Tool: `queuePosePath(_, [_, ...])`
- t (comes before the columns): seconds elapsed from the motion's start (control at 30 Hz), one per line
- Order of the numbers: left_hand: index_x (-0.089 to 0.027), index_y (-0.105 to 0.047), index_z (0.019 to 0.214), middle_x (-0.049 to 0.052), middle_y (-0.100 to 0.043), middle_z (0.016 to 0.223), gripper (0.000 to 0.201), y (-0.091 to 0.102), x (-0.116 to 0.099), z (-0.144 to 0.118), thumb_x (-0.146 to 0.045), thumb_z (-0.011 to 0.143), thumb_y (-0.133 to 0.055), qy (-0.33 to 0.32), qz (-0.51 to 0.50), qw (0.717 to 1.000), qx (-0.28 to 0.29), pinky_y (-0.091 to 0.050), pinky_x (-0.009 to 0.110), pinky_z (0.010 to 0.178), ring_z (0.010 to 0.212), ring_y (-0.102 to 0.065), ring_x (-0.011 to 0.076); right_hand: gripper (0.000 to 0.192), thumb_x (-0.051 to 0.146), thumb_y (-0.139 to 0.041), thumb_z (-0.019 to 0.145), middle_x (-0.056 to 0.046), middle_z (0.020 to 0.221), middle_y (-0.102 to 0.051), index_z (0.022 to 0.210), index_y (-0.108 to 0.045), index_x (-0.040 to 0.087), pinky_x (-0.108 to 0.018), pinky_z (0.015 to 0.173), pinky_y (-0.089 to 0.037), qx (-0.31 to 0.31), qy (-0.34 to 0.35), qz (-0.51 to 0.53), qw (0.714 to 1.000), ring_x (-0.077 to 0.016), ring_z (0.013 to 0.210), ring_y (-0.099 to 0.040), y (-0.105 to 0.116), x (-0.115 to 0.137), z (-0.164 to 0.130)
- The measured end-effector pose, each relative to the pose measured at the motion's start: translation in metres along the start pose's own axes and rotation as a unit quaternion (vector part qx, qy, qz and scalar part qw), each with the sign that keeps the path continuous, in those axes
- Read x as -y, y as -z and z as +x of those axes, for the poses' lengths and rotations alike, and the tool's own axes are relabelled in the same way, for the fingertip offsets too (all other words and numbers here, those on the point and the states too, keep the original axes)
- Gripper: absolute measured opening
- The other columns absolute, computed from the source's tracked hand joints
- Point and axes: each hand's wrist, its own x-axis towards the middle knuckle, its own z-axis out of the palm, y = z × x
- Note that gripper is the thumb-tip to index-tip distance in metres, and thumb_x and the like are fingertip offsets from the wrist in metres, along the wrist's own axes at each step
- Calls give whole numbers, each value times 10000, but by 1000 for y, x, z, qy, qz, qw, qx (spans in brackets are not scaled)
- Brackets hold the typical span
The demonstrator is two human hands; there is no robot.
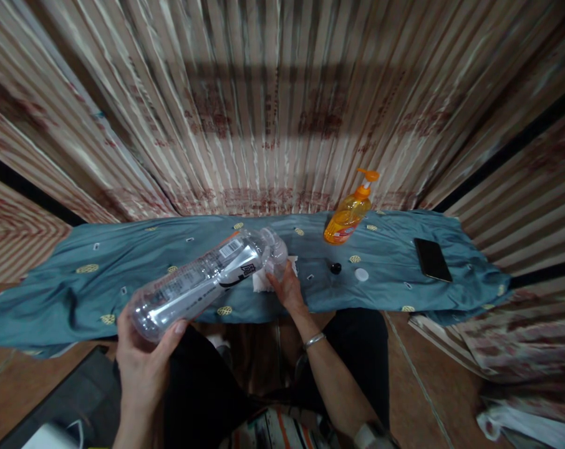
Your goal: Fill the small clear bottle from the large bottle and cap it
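The clear bottle [201, 284] lies tipped on its side above the near edge of the desk [53, 280], with the left hand [144, 365] wrapped around its bottom end and its open top meeting a small see-through cup [277, 252], which the right hand [288, 288] holds on a white cloth [264, 282]. To the right there is open room on the blue sheet, then a black cap [335, 268], a white cap [362, 274], an orange pump bottle [350, 212] near the back edge, and a black phone [432, 259] well apart. Striped curtains [273, 112] hang close behind the desk, and a brown floor [418, 386] shows below.
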Motion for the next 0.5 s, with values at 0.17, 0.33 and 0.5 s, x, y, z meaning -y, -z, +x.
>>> queuePosePath(0.17, [-269, -744, 1385, 97, -778, 1400, 1050, 0, -2, -1, -622, 468, -1114, 0, -3, 1000, 1, -564, 535, 1236, 1284, -728, 351, 594, 373, -774, 981, -188, 1393, -811, 1539, -670, 197, -666, 1198, -650, 7, -4, 6, 1000, -419, 1353, -785, 1, 0, 0])
queuePosePath(0.33, [-264, -737, 1401, 96, -777, 1418, 1059, -1, -4, -4, -587, 470, -1125, -8, -15, 1000, 3, -571, 486, 1204, 1265, -722, 319, 575, 363, -770, 989, -204, 1377, -816, 1527, -662, 190, -668, 1178, -657, 2, -10, -1, 1000, -421, 1343, -789, -1, -3, 0])
queuePosePath(0.5, [-262, -766, 1359, 77, -806, 1379, 1055, -4, -2, -6, -573, 418, -1129, -25, -24, 999, -10, -616, 382, 1081, 1234, -743, 295, 567, 354, -766, 1008, -223, 1418, -800, 1530, -637, 176, -676, 1188, -644, 15, -25, -19, 999, -417, 1367, -779, 1, -5, 1])
